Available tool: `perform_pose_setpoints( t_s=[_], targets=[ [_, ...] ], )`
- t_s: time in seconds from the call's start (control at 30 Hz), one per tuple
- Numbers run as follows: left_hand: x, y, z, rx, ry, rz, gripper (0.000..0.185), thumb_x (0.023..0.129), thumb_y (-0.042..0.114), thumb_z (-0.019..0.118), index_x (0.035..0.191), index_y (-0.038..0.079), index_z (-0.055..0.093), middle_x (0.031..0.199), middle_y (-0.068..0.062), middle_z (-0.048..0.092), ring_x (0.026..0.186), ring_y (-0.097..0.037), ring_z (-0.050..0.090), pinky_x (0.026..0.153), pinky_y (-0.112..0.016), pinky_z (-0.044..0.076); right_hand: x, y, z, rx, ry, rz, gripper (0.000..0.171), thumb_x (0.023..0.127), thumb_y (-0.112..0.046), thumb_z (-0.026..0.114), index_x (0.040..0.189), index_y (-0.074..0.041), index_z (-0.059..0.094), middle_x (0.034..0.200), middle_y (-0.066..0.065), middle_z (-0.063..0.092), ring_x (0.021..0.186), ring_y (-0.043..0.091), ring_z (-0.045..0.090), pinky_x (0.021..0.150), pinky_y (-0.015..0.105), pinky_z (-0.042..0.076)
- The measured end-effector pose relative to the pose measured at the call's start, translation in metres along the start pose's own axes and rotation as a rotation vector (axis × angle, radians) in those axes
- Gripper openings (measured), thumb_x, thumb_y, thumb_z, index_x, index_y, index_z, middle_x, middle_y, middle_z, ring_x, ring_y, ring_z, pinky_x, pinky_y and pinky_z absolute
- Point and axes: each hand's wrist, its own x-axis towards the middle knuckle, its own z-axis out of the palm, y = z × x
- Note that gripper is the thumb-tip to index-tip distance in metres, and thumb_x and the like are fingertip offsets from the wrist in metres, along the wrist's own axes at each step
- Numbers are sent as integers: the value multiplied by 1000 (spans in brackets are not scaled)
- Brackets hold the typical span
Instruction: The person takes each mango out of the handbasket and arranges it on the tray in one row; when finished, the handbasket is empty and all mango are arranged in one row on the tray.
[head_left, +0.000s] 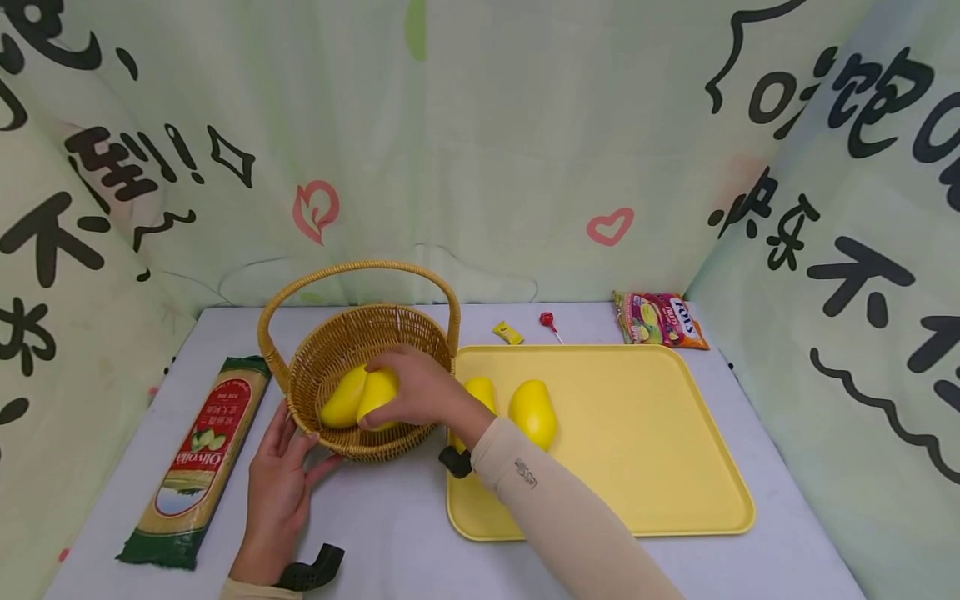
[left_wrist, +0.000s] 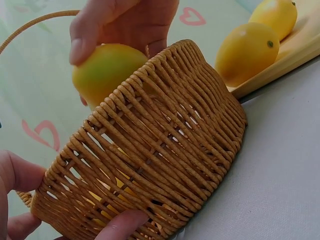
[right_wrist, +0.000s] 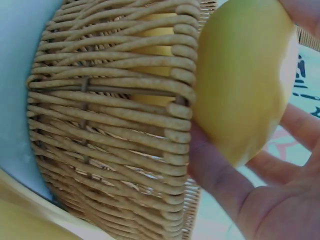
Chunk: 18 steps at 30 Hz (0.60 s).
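Right hand (head_left: 422, 385) clasps a mango (head_left: 377, 394) over the basket (head_left: 369, 447) as the left hand (head_left: 279, 483) grips its near left side; overtilting could spill the mango.

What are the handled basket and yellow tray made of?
The basket seems wicker, possibly a synthetic imitation: slim brown strands interlace, with a slight sheen. The tray looks like plastic, smooth and fairly matte, with even colour and rounded corners.

1. Head view: bright, evenly lit; only softly shadowed on the tabletop (head_left: 397, 533).
2. Left wrist view: dimmer; crisp on the basket (left_wrist: 165, 140), slightly blurred on the backdrop (left_wrist: 35, 85).
3. Right wrist view: softly focused; pale with glare at one edge of the yellow fruit (right_wrist: 245, 85).
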Motion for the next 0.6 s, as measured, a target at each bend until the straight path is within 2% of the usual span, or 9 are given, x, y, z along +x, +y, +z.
perform_pose_setpoints(
  t_s=[0.23,0.47,0.6],
  targets=[
    [0,1,0,4,5,4,78,108,6,49,169,43,17,179,3,17,153,-31,41,95,-51,60,-10,6,-1,70,46,-92,74,78,-45,88,143,-20,65,158,7,52,140,26,53,107,35,54],
    [1,0,0,9,5,11,78,108,6,49,169,42,17,179,2,17,154,-32,41,95,-51,60,-22,13,-3,177,75,-153,75,79,-44,88,146,-23,63,166,5,44,149,28,46,114,42,52],
    [1,-1,0,9,10,13,78,108,5,49,169,41,17,179,1,17,154,-32,41,95,-51,60,-30,17,-2,263,69,-178,75,80,-40,90,147,-23,62,169,0,39,145,24,50,101,29,59]
  ],
)
